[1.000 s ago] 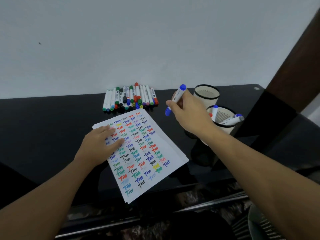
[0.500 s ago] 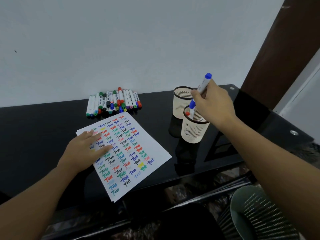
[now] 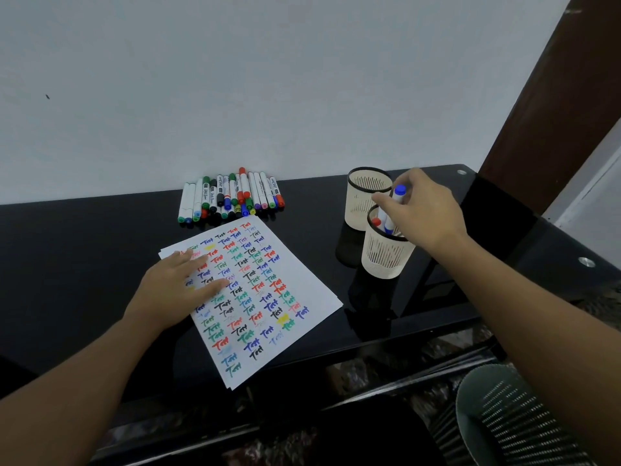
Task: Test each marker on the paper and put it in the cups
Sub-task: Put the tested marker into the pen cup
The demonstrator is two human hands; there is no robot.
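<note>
Right hand (image 3: 425, 210) pinches a blue-capped marker (image 3: 394, 206), nearly upright, lower end already inside the near mesh cup (image 3: 384, 255). That cup also shows one red-capped marker (image 3: 376, 223). The far mesh cup (image 3: 364, 196) sits touching or just beside it at 11 o'clock. Left hand (image 3: 174, 290) lies flat, fingers spread, pressing the test sheet (image 3: 268, 297). The untested marker pile (image 3: 232, 198), roughly twenty, exact count unclear, lies at 12 o'clock from the sheet, long axes pointing toward the wall; left hand is nearer. Two cups, one stack of paper.
</note>
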